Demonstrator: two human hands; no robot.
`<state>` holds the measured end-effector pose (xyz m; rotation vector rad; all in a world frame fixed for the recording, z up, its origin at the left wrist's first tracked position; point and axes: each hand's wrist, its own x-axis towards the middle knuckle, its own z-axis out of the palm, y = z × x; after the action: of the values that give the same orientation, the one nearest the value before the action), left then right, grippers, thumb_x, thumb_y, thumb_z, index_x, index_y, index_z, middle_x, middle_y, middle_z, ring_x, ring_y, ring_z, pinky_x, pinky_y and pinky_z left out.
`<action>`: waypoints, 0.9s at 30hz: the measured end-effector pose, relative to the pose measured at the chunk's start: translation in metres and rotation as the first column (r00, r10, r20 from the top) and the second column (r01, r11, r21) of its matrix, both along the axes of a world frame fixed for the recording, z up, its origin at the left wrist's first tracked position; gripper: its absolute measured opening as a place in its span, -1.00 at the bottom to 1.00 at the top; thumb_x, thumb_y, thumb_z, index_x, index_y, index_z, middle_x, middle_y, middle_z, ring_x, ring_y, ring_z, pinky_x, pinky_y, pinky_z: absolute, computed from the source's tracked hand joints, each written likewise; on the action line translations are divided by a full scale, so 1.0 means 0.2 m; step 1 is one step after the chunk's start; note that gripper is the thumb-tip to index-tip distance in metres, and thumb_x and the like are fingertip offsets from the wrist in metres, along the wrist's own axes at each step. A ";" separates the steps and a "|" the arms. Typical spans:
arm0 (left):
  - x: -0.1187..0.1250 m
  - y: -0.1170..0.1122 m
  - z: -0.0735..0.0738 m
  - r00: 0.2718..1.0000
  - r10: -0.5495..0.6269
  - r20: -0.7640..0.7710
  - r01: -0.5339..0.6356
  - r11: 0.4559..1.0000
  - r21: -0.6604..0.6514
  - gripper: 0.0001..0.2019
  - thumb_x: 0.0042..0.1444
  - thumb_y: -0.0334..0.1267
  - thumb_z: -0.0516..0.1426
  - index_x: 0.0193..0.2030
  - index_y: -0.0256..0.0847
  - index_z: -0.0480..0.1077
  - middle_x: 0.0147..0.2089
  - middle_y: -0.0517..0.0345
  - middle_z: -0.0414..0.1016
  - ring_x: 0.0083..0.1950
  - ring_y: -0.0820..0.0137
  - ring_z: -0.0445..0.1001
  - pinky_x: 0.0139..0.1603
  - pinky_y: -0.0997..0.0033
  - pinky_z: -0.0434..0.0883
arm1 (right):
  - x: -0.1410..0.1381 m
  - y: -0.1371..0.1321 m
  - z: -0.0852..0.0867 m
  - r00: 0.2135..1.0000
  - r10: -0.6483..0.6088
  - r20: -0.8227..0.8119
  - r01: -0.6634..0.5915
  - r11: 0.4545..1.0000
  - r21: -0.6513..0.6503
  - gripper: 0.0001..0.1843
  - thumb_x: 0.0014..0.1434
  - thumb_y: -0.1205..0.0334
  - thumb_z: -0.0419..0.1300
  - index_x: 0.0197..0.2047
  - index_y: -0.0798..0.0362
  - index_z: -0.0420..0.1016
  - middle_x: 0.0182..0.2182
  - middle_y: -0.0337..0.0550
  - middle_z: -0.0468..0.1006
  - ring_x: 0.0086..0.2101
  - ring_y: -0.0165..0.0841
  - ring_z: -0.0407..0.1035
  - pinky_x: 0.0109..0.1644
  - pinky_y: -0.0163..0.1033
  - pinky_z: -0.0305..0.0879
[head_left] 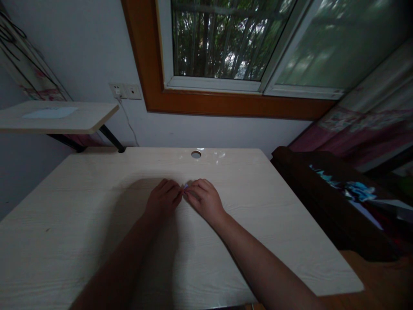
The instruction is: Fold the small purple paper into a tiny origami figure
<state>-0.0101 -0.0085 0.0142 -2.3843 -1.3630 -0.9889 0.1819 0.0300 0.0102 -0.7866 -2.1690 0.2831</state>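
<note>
Over the middle of the pale wood-grain desk (254,241), my two hands meet fingertip to fingertip. Between them shows a tiny whitish-purple piece (185,186), too small to make out its kind. My left hand (164,198) is closed, its thumb and fingers pinched at the piece's left side. From the other side my right hand (204,198) pinches at the same piece with curled fingers. Most of the piece is hidden by the fingertips.
A round cable hole (196,154) lies near the desk's back edge. At left, a raised shelf (97,118) on black legs holds a paper sheet (50,113). Sockets (125,91) with a plugged-in cord are on the wall. Dark furniture (303,189) with blue cloth (359,190) stands right.
</note>
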 end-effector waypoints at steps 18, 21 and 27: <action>0.04 -0.01 0.00 1.000 0.027 -0.003 -0.027 1.000 0.013 -0.88 0.21 -0.40 0.13 -0.36 -0.21 0.39 -0.36 0.08 0.44 -0.25 0.31 0.39 -0.15 0.23 0.44 | -0.01 -0.01 0.00 0.999 -0.030 0.034 0.029 0.999 0.015 -0.92 0.23 0.30 0.24 -0.20 0.00 0.56 -0.27 -0.11 0.53 -0.21 -0.26 0.38 -0.11 -0.14 0.29; 0.04 -0.01 0.00 0.999 0.044 0.009 -0.044 0.999 -0.007 -0.90 0.21 -0.40 0.13 -0.35 -0.22 0.40 -0.34 0.06 0.44 -0.25 0.30 0.39 -0.15 0.22 0.44 | -0.01 -0.01 0.01 0.999 -0.033 0.028 0.032 0.999 0.019 -0.92 0.24 0.28 0.23 -0.20 0.00 0.56 -0.28 -0.11 0.53 -0.22 -0.26 0.38 -0.12 -0.13 0.28; 0.04 -0.02 0.01 0.998 0.064 0.027 -0.064 0.998 -0.018 -0.91 0.21 -0.38 0.14 -0.32 -0.20 0.41 -0.32 0.08 0.49 -0.21 0.29 0.41 -0.08 0.19 0.44 | -0.01 -0.01 0.01 1.000 -0.024 0.008 0.023 0.999 0.023 -0.92 0.25 0.27 0.23 -0.20 -0.01 0.57 -0.28 -0.11 0.54 -0.24 -0.26 0.39 -0.14 -0.14 0.29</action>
<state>-0.0014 -0.0119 0.0163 -2.3315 -1.4534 -1.0002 0.1796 0.0287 0.0126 -0.8012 -2.1659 0.2429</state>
